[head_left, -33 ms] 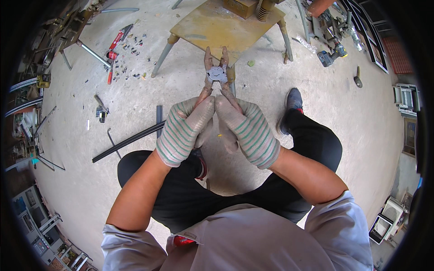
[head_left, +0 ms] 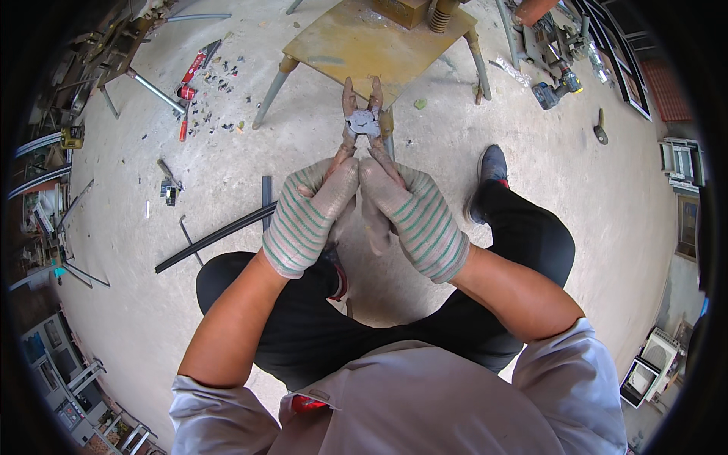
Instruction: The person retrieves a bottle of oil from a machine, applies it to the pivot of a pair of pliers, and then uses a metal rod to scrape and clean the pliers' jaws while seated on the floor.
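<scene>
Both my hands wear pale work gloves with green stripes. Together they hold rusty brown pliers [head_left: 362, 123] with a grey round joint, jaws spread apart and pointing away from me. My left hand [head_left: 309, 216] is closed on the left handle, its thumb lying along it. The right handle is in my right hand [head_left: 417, 216], closed in the same way. My thumbs nearly meet between the handles. Nothing shows between the jaws, which overlap the near edge of a yellowish metal stand [head_left: 334, 53] in view. The lower fingers are partly hidden behind the hands.
Dark metal bars [head_left: 216, 237] lie on the concrete floor left of my hands. Farther left is a small dark tool [head_left: 168, 189]. A red tool [head_left: 194, 68] lies among scattered scraps. A cordless drill [head_left: 557, 89] and a hammer-like tool [head_left: 600, 129] are at the right.
My hands and the pliers have shifted only very slightly away from me. The grip on both handles is the same.
</scene>
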Demonstrator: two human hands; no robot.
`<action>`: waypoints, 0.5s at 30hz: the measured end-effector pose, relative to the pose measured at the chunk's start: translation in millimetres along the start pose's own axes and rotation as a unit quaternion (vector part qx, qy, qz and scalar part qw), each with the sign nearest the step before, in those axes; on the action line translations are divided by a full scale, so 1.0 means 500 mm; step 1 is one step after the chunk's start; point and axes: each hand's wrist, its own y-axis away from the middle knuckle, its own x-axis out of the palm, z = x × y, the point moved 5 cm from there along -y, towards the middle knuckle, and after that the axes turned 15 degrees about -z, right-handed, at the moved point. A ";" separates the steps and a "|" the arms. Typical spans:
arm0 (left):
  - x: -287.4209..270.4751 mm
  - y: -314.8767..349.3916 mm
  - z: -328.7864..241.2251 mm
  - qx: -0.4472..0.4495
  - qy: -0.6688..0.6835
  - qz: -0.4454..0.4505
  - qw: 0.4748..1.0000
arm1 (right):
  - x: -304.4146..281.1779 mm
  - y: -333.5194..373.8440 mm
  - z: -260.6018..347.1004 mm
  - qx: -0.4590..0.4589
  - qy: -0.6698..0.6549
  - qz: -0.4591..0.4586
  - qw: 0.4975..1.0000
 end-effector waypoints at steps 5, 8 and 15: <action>0.030 -0.019 0.008 0.005 0.059 -0.013 0.998 | 0.018 -0.018 -0.027 0.015 -0.164 -0.042 0.986; 0.032 -0.032 0.005 -0.003 0.062 -0.018 0.998 | 0.017 -0.029 -0.020 0.001 -0.201 -0.042 0.979; 0.048 -0.047 -0.003 0.066 0.076 -0.019 0.995 | -0.005 -0.049 0.007 -0.053 -0.274 0.009 0.960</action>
